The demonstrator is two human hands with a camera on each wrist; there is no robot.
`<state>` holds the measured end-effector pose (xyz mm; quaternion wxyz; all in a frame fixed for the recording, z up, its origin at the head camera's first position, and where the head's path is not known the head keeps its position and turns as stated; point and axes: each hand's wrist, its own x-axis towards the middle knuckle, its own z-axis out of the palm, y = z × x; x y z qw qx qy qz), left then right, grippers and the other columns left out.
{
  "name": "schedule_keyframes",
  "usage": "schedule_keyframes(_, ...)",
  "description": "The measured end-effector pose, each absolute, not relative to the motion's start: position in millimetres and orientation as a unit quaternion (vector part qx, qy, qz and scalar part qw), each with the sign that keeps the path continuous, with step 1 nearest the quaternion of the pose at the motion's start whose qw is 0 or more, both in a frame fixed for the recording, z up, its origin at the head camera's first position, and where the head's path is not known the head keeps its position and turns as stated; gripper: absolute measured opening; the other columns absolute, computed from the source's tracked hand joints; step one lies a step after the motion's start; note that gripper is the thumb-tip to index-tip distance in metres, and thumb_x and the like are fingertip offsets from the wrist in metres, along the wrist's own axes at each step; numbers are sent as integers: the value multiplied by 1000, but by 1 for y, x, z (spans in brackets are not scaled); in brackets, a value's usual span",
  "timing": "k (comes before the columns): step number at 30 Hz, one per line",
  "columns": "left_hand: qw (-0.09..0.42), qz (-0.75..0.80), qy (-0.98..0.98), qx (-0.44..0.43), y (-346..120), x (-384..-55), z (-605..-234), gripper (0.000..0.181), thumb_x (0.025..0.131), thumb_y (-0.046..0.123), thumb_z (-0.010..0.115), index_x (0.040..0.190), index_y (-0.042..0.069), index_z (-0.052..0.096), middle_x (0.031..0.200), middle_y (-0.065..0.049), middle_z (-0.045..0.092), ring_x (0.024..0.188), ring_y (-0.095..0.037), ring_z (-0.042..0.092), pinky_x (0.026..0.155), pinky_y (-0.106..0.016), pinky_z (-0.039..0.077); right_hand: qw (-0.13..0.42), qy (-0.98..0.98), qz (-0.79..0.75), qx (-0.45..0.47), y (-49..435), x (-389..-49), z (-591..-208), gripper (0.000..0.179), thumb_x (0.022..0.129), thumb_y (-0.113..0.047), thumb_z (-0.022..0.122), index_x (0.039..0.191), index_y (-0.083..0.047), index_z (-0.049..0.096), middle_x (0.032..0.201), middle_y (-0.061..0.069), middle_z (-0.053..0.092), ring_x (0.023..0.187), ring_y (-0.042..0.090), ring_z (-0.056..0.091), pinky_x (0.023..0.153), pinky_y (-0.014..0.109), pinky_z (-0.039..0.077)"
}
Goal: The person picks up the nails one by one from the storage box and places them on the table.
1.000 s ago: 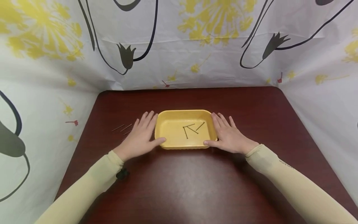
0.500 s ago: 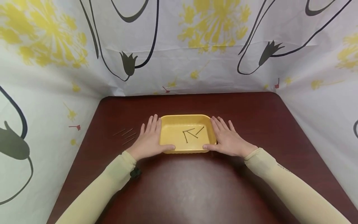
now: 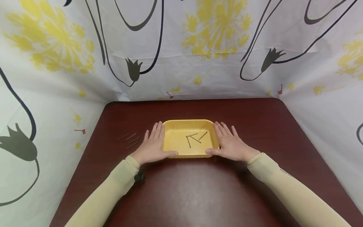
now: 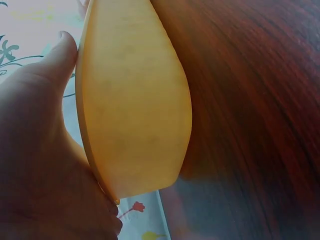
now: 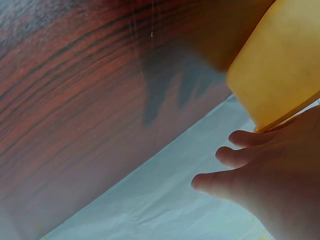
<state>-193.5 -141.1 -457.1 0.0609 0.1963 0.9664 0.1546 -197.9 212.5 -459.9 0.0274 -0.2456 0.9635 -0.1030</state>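
A yellow plastic tray point(image 3: 175, 143) sits between my two hands on the dark red table. Inside it lie several thin nails point(image 3: 195, 139), mostly toward the right. My left hand point(image 3: 153, 146) lies along the tray's left side, fingers straight, thumb over the front rim. On the opposite side my right hand point(image 3: 231, 143) touches the rim with straight fingers, its thumb at the front right corner. In the left wrist view, the left hand point(image 4: 35, 110) borders the rim of the tray point(image 4: 135, 100). The right wrist view has the right hand's point(image 5: 280, 170) fingertips extended past the tray point(image 5: 280, 65).
Several more nails point(image 3: 131, 136) lie in a group on the table point(image 3: 187, 189) left of the left hand. A white patterned cloth point(image 3: 170, 72) stands along the table's back and sides. A dark object point(image 3: 139, 177) shows at the left wrist.
My left hand has moved right against the tray's side, and its thumb reaches farther along the front rim. The right hand stays at the tray. The head view has tilted up slightly.
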Motion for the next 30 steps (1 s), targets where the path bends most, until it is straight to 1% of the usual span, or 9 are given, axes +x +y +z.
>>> schedule_keyframes(11, 82, 149, 968, 186, -139, -191, -455, 133, 75, 88, 55, 160, 2, -2, 167, -11, -15, 153, -28, -8, 116, -64, 6, 34, 962, -114, -244, 213, -197, -464, 124, 81, -88, 43, 161, -2, 5, 168, 14, 6, 152, 39, 9, 114, 68, 10)
schedule_keyframes(17, 71, 149, 969, 183, -137, -189, -457, 130, 77, 84, 57, 161, 3, -1, 167, -10, -14, 153, -28, -7, 116, -64, 6, 37, 963, -108, -244, 214, -196, -463, 124, 81, -89, 43, 161, -1, 5, 167, 15, 7, 152, 40, 8, 113, 68, 11)
schedule_keyframes(22, 60, 144, 971, 179, -137, -189, -458, 132, 75, 86, 57, 161, 3, 1, 167, -10, -11, 154, -30, -4, 116, -65, 7, 45, 963, -109, -244, 212, -196, -460, 124, 81, -89, 43, 161, -1, 6, 167, 15, 9, 151, 41, 11, 113, 68, 12)
schedule_keyframes(25, 67, 149, 971, 177, -137, -189, -457, 132, 76, 86, 58, 161, 3, 0, 167, -10, -12, 154, -30, -5, 115, -65, 6, 57, 961, -115, -244, 211, -197, -455, 126, 80, -89, 45, 160, 0, 7, 167, 16, 10, 151, 41, 13, 113, 67, 15)
schedule_keyframes(27, 73, 148, 970, 176, -137, -189, -456, 132, 75, 87, 55, 161, 4, -1, 167, -10, -12, 154, -30, -6, 116, -65, 7, 66, 961, -116, -244, 210, -198, -451, 126, 80, -89, 45, 160, 1, 8, 167, 17, 12, 150, 41, 15, 114, 64, 17)
schedule_keyframes(30, 79, 156, 969, 175, -136, -187, -453, 134, 74, 89, 54, 161, 4, -1, 167, -10, -12, 154, -28, -6, 116, -64, 7, 74, 960, -110, -247, 209, -200, -445, 126, 80, -88, 47, 159, 4, 11, 165, 20, 16, 150, 41, 17, 115, 62, 20)
